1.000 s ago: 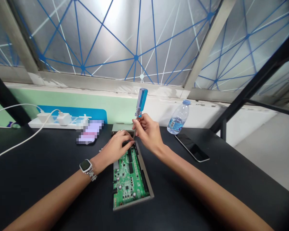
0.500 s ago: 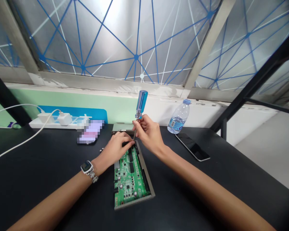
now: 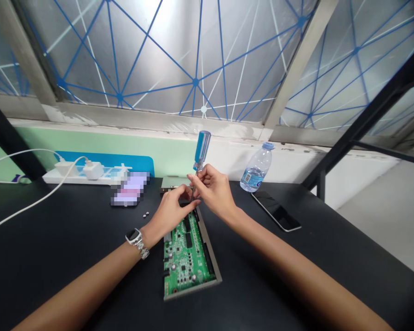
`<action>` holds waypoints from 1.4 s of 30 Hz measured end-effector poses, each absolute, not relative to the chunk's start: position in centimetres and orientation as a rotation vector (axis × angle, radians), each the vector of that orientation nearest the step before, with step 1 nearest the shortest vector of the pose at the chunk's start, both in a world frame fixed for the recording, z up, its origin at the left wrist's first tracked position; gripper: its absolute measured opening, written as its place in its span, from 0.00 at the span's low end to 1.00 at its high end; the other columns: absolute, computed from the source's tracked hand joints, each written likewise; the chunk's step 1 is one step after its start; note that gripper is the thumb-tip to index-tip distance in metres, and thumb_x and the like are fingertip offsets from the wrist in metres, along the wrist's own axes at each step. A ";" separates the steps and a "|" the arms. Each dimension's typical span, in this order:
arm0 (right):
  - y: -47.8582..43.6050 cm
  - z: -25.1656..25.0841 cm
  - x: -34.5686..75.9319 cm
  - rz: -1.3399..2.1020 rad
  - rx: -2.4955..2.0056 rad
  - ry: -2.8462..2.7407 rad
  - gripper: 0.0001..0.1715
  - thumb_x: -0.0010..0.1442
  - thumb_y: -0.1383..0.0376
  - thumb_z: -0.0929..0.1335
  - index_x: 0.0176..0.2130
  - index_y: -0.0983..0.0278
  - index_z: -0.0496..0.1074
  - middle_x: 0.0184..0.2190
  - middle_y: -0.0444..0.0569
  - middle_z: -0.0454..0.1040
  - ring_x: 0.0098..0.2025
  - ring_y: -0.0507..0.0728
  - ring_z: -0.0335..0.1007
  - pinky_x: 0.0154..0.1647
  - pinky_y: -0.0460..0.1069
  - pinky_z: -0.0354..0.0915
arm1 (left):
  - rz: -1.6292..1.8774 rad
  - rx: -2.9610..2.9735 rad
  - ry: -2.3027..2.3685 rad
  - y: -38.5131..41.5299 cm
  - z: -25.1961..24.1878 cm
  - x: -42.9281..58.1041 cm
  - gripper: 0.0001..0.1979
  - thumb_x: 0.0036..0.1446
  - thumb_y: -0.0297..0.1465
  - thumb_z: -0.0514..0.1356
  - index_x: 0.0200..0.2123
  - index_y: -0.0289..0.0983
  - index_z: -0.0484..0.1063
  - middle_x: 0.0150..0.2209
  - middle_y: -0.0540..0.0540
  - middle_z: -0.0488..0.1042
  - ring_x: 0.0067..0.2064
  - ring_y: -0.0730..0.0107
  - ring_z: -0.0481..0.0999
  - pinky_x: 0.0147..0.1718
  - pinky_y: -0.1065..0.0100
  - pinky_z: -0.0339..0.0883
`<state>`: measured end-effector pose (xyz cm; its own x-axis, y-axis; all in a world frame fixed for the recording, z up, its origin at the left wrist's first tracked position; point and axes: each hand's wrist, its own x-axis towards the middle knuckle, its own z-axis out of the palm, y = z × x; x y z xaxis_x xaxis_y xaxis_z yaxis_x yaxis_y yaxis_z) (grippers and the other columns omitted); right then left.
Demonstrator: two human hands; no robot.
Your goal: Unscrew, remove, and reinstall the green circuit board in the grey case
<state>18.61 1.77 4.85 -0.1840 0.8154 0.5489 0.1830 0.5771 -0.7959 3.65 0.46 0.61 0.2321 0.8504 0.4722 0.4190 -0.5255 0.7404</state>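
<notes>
Window: one wide pane (image 3: 158,55) fills the top of the view, crossed by blue and white taped lines.
Worktop: one black surface (image 3: 55,257) carrying everything below.
Circuit board: one green board (image 3: 186,257) lies flat in a grey metal tray (image 3: 214,264), in the middle of the worktop. Its long axis runs straight away from the person. The print on it is too small to read.
Grey lid: one flat metal piece (image 3: 171,182) lies just beyond the far end of the tray.
Power strip: one white strip (image 3: 55,178) sits against the back wall at the left, with two white chargers plugged in and a white cable (image 3: 27,204) trailing over the worktop.
Water bottle: one clear bottle (image 3: 255,168) with a blue cap stands upright at the right. Its blue label cannot be read.
Phone: one dark phone (image 3: 276,210) lies face up just in front of the bottle.
Screwdriver: one (image 3: 202,149), over the far end of the board. Its long axis is nearly upright, the clear blue handle on top leaning slightly right, the tip pointing down at the board.
Right hand: (image 3: 215,191) closed, pinching the shaft just under the handle.
Left hand: (image 3: 170,211) fingers drawn together at the lower shaft, over the board's far end. Whether they grip it cannot be told.
Watch: one (image 3: 134,236) on the left wrist.
Screws: two small ones (image 3: 145,214) lie on the worktop left of the tray.
</notes>
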 end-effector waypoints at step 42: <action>2.3 7.4 20.4 0.783 -0.975 -2.053 0.12 0.59 0.62 0.70 0.26 0.65 0.72 0.19 0.44 0.75 0.16 0.52 0.72 0.17 0.44 0.65 | 1.394 1.784 1.105 0.4 0.2 4.5 0.09 0.56 0.36 0.65 0.33 0.36 0.74 0.29 0.48 0.78 0.31 0.65 0.77 0.34 0.67 0.69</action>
<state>20.44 2.31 7.38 -0.4543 0.8216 0.3444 0.3835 0.5293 -0.7569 4.48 0.38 0.16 0.0965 0.8854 0.4547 0.2406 -0.4640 0.8525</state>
